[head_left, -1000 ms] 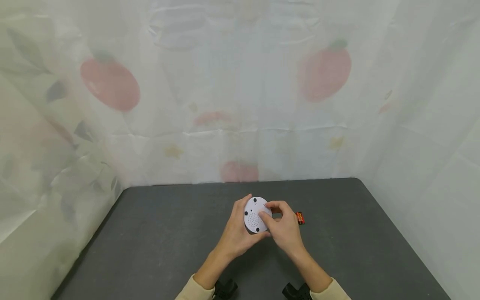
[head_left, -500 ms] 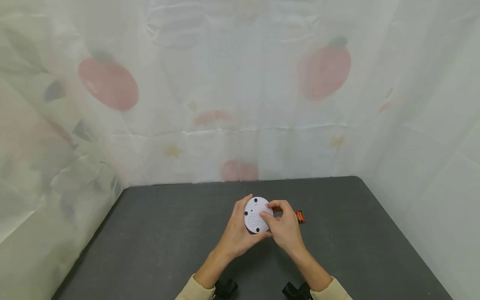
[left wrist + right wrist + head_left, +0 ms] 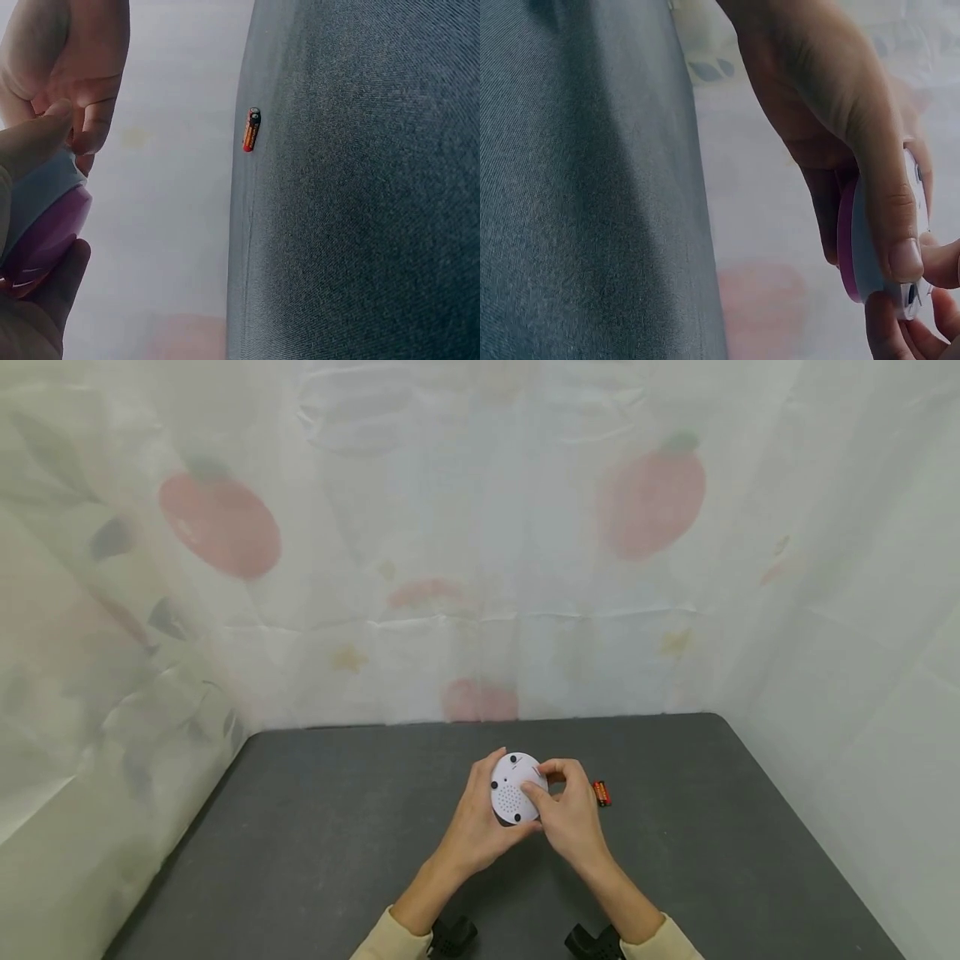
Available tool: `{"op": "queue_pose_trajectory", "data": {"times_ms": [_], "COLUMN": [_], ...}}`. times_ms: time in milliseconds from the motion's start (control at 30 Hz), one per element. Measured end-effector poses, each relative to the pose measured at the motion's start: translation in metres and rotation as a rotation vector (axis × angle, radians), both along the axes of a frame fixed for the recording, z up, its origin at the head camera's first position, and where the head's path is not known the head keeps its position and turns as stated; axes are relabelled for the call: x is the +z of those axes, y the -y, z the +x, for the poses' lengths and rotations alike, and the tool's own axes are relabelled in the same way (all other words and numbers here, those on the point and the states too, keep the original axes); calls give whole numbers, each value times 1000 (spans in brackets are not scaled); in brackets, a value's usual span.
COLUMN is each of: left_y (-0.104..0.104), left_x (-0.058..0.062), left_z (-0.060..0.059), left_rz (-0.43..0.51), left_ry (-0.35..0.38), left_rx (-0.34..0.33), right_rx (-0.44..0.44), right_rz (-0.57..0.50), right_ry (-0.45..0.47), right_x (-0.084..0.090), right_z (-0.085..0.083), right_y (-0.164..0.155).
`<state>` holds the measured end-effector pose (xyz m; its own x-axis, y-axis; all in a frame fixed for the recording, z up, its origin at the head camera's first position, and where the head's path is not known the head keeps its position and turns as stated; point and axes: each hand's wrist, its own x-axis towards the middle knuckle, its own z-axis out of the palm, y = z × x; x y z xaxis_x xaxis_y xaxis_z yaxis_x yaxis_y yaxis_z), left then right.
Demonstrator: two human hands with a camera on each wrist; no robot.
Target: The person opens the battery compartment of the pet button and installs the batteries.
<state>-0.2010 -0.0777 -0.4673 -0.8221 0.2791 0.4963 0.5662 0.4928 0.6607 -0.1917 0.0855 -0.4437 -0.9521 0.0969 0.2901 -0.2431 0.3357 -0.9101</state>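
A round white device [image 3: 512,789] with a grid of small speaker holes and a pink underside is held just above the dark table. My left hand [image 3: 478,817] cups it from the left and below, fingers curled round its rim. My right hand [image 3: 567,810] pinches its right edge, thumb on the white back. In the left wrist view the device's pink side [image 3: 45,225] sits between my fingers. In the right wrist view the device's rim [image 3: 853,247] shows edge-on. A red and black battery [image 3: 602,793] lies on the table just right of my right hand, also in the left wrist view as battery [image 3: 251,129].
The dark grey table [image 3: 315,843] is walled at the back and on both sides by a pale curtain [image 3: 480,568] printed with red fruit. Two black wrist mounts [image 3: 450,937] show at the bottom edge.
My right thumb and fingers have closed in slightly on the device's right edge. The device and the battery stay where they were.
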Motion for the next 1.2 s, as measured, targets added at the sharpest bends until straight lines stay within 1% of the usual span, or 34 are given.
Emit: {"op": "queue_pose_trajectory", "data": {"times_ms": [133, 267, 367, 500, 633, 833, 900, 1200], "left_y": [-1, 0, 1, 2, 4, 5, 4, 4], "left_x": [-1, -2, -3, -3, -2, 0, 1, 4], "left_z": [-2, -3, -4, -5, -5, -6, -7, -7], "left_rz": [-9, -13, -14, -1, 8, 33, 42, 52], "left_ry": [-5, -9, -7, 4, 18, 34, 39, 64], "left_rx": [6, 10, 19, 35, 36, 23, 20, 10], "right_rx": [-10, -42, -57, -24, 14, 23, 28, 127], "right_rz": [37, 73, 78, 57, 43, 39, 40, 66], "right_ry": [-26, -51, -74, -112, -165, -237, -244, -266], "right_x": [-2, -3, -3, -4, -5, -3, -3, 0], "right_z": [-1, -1, -1, -1, -2, -3, -5, -8], "right_y": [1, 2, 2, 3, 3, -2, -4, -16]}}
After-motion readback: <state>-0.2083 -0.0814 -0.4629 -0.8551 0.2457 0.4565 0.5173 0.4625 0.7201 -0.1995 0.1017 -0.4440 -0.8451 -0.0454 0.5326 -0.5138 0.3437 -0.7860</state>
